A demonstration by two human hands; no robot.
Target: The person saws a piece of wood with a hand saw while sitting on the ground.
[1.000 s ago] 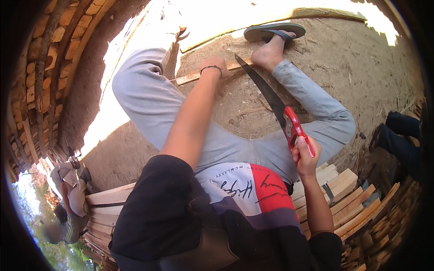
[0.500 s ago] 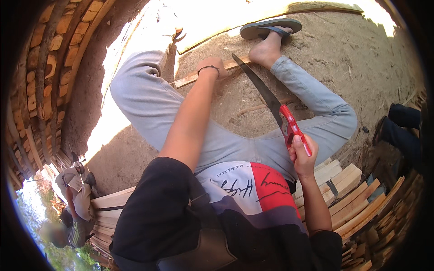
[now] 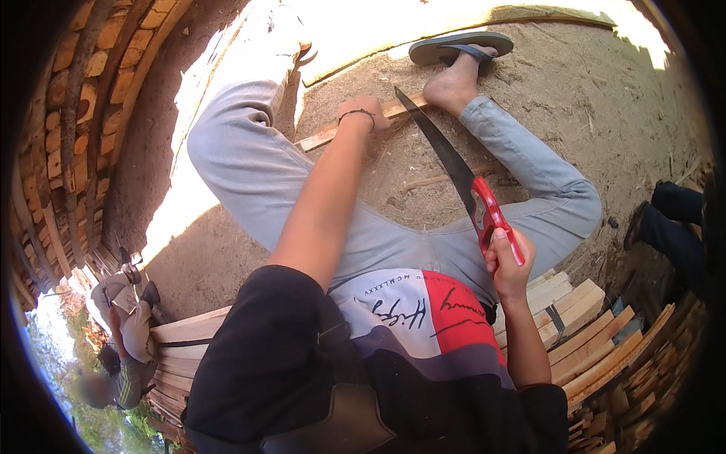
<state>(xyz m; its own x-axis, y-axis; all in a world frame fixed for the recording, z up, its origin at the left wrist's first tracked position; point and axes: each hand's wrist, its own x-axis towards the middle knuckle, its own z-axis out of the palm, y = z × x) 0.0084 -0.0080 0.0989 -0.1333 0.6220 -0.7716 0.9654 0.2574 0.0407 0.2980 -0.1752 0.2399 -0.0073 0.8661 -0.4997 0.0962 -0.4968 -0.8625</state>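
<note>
My left hand (image 3: 364,113), with a dark cord round its wrist, is closed over a narrow wooden strip (image 3: 318,140) low above the ground. Its fingertips are mostly hidden behind the hand. The strip's right end reaches my bare heel (image 3: 445,94). In my right hand (image 3: 511,261) is a pruning saw; my fingers wrap round its red handle (image 3: 491,208). The dark, curved blade (image 3: 439,144) slants up and to the left, and its tip is near the strip, just right of my left hand. Whether the blade touches the wood I cannot tell.
My legs in grey trousers (image 3: 246,144) are spread on both sides. A long board (image 3: 423,38) lies beyond my feet. Stacked planks (image 3: 563,310) lie behind me, with piled wood (image 3: 79,113) at the left. One person (image 3: 128,333) sits at lower left; dark trouser legs (image 3: 673,227) show at right.
The whole view has shifted slightly. My hands, the saw and the wooden strip keep nearly the same places relative to each other.
</note>
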